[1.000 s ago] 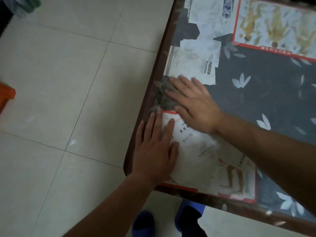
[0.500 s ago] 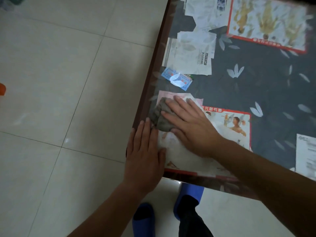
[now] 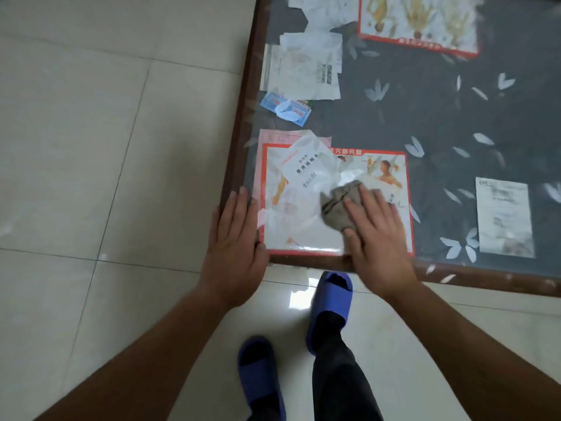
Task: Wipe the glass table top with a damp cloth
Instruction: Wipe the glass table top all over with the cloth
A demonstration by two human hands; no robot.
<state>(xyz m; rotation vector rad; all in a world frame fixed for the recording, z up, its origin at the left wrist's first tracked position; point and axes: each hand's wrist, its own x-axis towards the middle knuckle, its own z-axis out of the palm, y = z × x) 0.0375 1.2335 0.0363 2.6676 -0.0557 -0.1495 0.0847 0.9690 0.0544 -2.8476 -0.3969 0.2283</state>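
The glass table top [image 3: 403,123] fills the upper right, with a dark leaf-patterned sheet and papers lying under the glass. A crumpled grey-brown cloth [image 3: 338,205] rests on the glass near the table's near-left corner. My right hand [image 3: 376,235] lies flat on the cloth's right part, fingers pressing it down. My left hand [image 3: 235,244] is spread flat over the brown wooden corner of the table [image 3: 243,141], holding nothing.
A red-bordered poster [image 3: 303,226] and white leaflets [image 3: 504,220] sit beneath the glass. Pale floor tiles [image 3: 106,147] stretch to the left. My feet in blue slippers [image 3: 261,378] stand just below the table's near edge.
My right hand slid the cloth from the table's left edge toward me and then rightward across the poster. My left hand shifted back to the corner. The view moved back.
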